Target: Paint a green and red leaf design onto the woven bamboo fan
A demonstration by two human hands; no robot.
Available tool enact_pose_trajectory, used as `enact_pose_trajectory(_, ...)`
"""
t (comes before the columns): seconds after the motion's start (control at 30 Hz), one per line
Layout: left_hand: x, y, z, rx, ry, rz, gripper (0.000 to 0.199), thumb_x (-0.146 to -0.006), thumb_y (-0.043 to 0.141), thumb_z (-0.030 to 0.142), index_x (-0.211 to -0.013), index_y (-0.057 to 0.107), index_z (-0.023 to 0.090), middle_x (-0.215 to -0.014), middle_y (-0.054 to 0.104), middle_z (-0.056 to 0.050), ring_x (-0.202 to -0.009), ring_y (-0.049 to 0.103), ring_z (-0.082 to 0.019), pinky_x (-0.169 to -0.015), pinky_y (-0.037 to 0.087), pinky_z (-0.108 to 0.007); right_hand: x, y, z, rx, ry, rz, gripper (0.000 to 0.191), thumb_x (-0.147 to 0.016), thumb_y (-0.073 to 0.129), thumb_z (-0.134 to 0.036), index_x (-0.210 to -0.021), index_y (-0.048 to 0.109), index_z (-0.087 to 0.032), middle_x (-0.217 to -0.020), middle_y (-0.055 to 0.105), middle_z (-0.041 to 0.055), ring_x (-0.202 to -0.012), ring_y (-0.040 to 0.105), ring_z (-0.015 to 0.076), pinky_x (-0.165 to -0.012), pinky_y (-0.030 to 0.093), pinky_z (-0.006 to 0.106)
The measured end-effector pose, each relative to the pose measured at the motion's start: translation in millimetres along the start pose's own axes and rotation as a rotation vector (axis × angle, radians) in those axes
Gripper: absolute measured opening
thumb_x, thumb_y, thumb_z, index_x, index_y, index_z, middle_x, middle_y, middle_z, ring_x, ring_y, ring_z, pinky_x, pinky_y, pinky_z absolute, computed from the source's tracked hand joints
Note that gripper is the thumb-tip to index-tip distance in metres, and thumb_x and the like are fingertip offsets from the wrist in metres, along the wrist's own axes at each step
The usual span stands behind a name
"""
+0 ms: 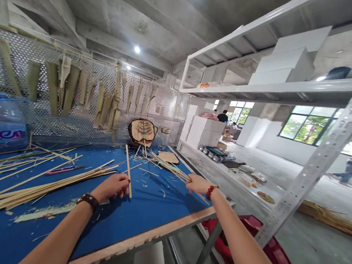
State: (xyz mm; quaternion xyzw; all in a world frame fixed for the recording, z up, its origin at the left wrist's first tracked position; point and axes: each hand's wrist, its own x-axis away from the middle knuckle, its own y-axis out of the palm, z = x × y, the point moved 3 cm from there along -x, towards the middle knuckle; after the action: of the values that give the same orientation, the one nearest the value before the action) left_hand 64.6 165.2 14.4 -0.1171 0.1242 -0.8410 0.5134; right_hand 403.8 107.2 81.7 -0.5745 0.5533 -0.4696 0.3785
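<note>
On the blue table [142, 220] my left hand [115, 185], with a dark watch on the wrist, has its fingers curled round a flat pale bamboo strip [128, 171] that stands out above and below the fingertips. My right hand [196, 183], wearing a red bead bracelet, is closed on the near part of a bundle of thin bamboo strips [174, 170] at the table's right edge. To the left lies a larger fan of bamboo strips [55, 189]. A pink-handled tool [63, 170] rests behind that fan.
A large blue water bottle [4, 121] stands at the back left. Bamboo pieces hang on the perforated panel [166, 106]. A woven round piece [142, 132] and a glass jar [164, 138] stand at the back. A metal shelf upright [309, 174] rises on the right.
</note>
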Motion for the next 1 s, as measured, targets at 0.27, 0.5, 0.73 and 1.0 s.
enact_pose_trajectory(0.27, -2.2, -0.6, -2.9, -0.046, -0.04, -0.012, 0.032, -0.091, 0.052, 0.045, -0.081, 0.056, 0.016, -0.066, 0.062, 0.002, -0.046, 0.051, -0.008, -0.042, 0.034, -0.021, -13.2, 17.1, -42.7, -0.646, -0.273, -0.164, 0.031, -0.085, 0.048, -0.027, -0.099, 0.069, -0.009, -0.053, 0.056, 0.0019, -0.04, 0.033, 0.0075, -0.048, 0.025, 0.027)
enact_pose_trajectory(0.5, -3.4, 3.3, -2.0, -0.122, -0.019, -0.027, 0.032, -0.093, 0.047, 0.045, -0.085, 0.056, 0.016, -0.064, 0.063, 0.002, -0.044, 0.052, -0.008, -0.041, 0.034, -0.021, -59.1, 72.3, -118.3, -0.772, -0.256, -0.188, 0.017, -0.084, 0.05, -0.03, -0.089, 0.061, -0.018, -0.054, 0.056, -0.0021, -0.041, 0.041, 0.01, -0.043, 0.031, 0.022)
enact_pose_trajectory(0.73, 1.0, 5.8, 5.8, -0.393, 0.099, 0.108, 0.032, -0.094, 0.04, 0.04, -0.082, 0.059, 0.018, -0.062, 0.065, -0.001, -0.046, 0.055, -0.014, -0.051, 0.042, -0.028, -75.4, 93.0, -166.2, -0.819, -0.311, -0.174, 0.018, -0.078, 0.061, -0.035, -0.075, 0.054, -0.018, -0.059, 0.059, -0.0012, -0.036, 0.031, 0.0063, -0.036, 0.023, 0.022)
enact_pose_trajectory(1.0, 13.8, 29.0, 21.8, -0.773, 0.171, 0.262, 0.034, -0.093, 0.038, 0.036, -0.114, 0.06, 0.022, -0.102, 0.072, -0.018, -0.094, 0.067, -0.031, -0.08, 0.044, -0.04, -86.7, 103.1, -156.9, -0.943, -0.318, -0.123, 0.015, -0.077, 0.049, -0.032, -0.086, 0.054, -0.021, -0.043, 0.032, -0.0093, -0.035, 0.027, 0.0094, -0.039, 0.027, 0.024)
